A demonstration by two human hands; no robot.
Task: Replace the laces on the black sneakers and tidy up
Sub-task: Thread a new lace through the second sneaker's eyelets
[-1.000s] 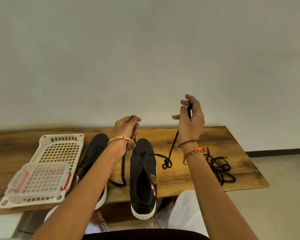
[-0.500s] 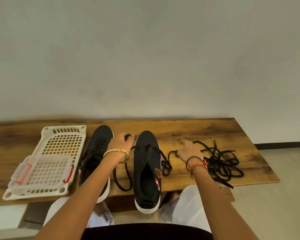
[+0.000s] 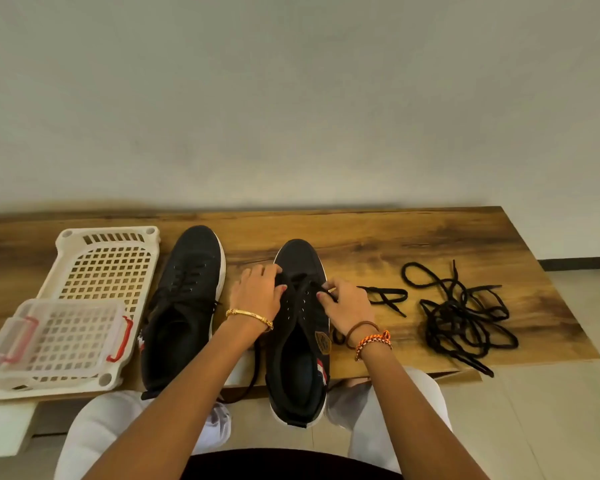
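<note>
Right sneaker point(image 3: 300, 341) mid-worktop point(image 3: 378, 244): left hand point(image 3: 257, 294) grips its left side, right hand point(image 3: 347, 306) pinches its lace point(image 3: 309, 289). Other sneaker point(image 3: 184, 306) just left; loose laces point(image 3: 465, 317) right.

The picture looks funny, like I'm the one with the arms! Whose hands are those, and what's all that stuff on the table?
The camera sits on a person's head and looks down, so you see their own arms. The left hand and the right hand work at the near sneaker, each with a grip on its black lace. Beside it lies the other sneaker, already laced. On the wooden table there is also a white basket tray with a small clear box on it, and a tangled pile of black laces.
</note>
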